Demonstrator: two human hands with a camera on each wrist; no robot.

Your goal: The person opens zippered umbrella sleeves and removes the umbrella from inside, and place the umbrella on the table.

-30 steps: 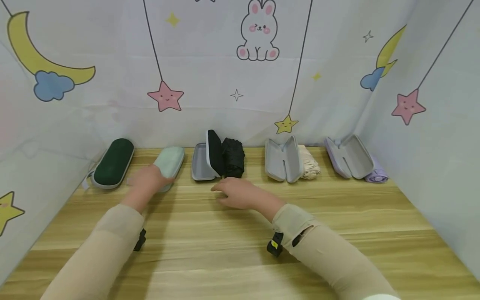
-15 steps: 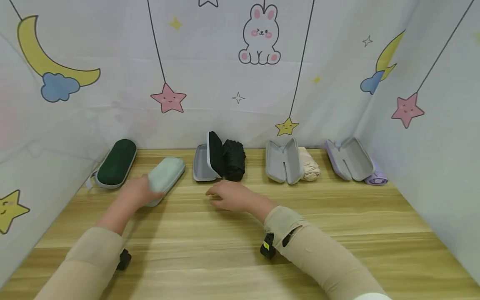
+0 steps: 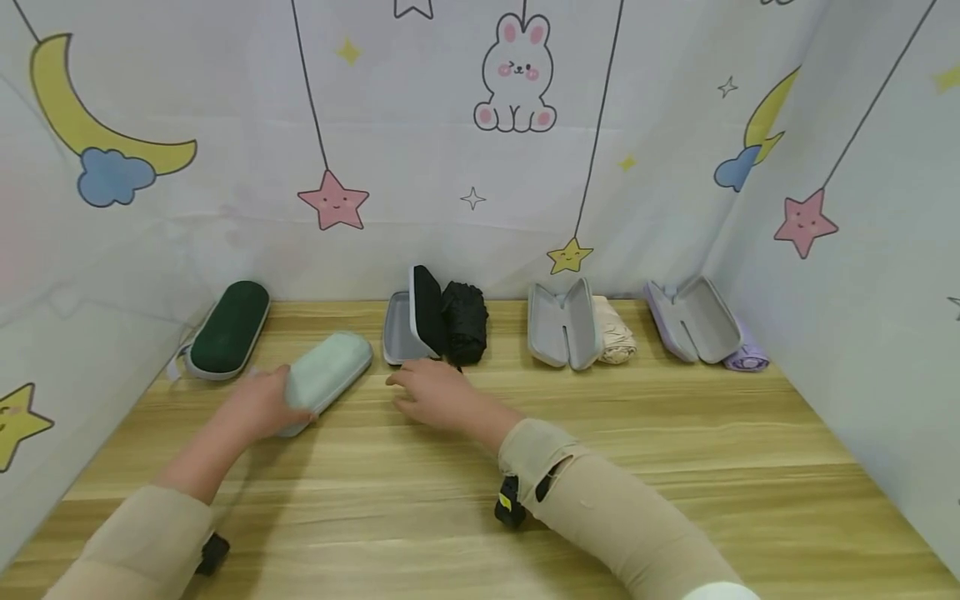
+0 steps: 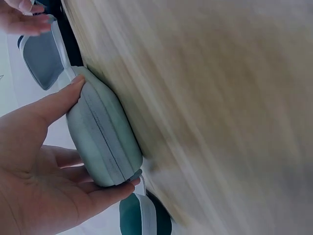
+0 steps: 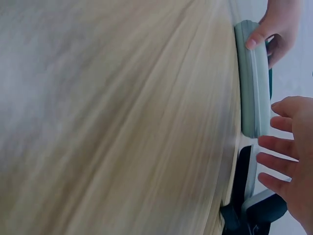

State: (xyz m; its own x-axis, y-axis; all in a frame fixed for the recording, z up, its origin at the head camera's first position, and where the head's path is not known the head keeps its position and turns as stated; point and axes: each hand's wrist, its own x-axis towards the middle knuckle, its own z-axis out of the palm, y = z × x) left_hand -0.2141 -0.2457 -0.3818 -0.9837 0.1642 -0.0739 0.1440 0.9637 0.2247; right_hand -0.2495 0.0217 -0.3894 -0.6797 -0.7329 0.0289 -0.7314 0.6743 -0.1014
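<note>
My left hand (image 3: 257,406) grips the near end of a closed pale mint zip case (image 3: 330,371), thumb on one side and fingers on the other. In the left wrist view the zip seam of the case (image 4: 105,132) faces the camera. My right hand (image 3: 438,398) holds nothing; its fingers are spread and slightly bent in the right wrist view, close to the far end of the mint case (image 5: 253,83). In the head view that hand is just in front of an open black case (image 3: 428,312) with a grey inside.
A closed dark green case (image 3: 229,329) lies at the back left. Beside the black case is a rolled black bundle (image 3: 465,323), like a folded umbrella. Farther right stand an open grey-lined case (image 3: 551,325) with a cream bundle (image 3: 615,332), and an open lilac case (image 3: 701,321) with a lilac bundle (image 3: 746,354).
My left hand has drawn the mint case nearer and turned it, its near end swinging left. My right hand has shifted left towards it. The other cases have stayed put.
</note>
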